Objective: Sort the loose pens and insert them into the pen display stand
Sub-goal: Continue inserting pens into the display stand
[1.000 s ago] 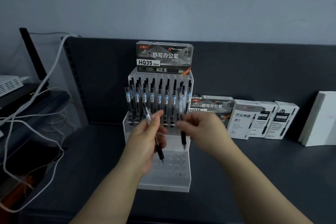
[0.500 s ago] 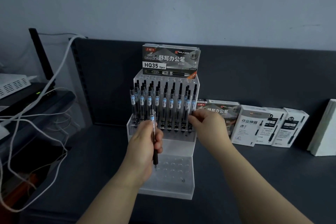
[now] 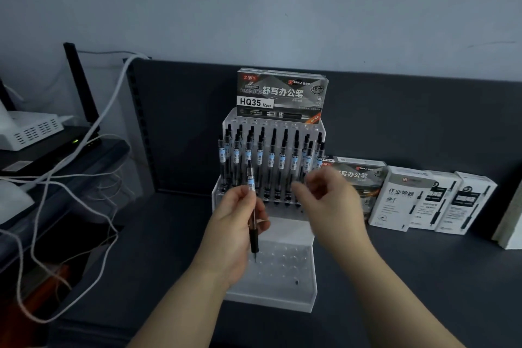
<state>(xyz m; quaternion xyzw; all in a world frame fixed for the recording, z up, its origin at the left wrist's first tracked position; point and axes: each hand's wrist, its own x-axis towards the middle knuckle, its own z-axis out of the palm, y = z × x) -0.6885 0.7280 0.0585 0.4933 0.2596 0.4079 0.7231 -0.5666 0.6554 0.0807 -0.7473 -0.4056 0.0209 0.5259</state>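
Head view: across the dark shelf (image 3: 423,277) stands the white pen display stand (image 3: 285,291), its upper tier packed with upright pens (image 3: 271,161); the right hand (image 3: 332,203), blurred, hovers beside them, fingers loosely curled, holding nothing; the left hand (image 3: 236,232) pinches a black pen (image 3: 253,223) upright, tip just above the lower tier's holes.

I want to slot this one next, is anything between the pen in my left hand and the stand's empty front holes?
Nothing visible. The black clear-barrelled pen in the left hand hangs tip-down over the front holes of the white plastic stand; the right hand is higher, aside.
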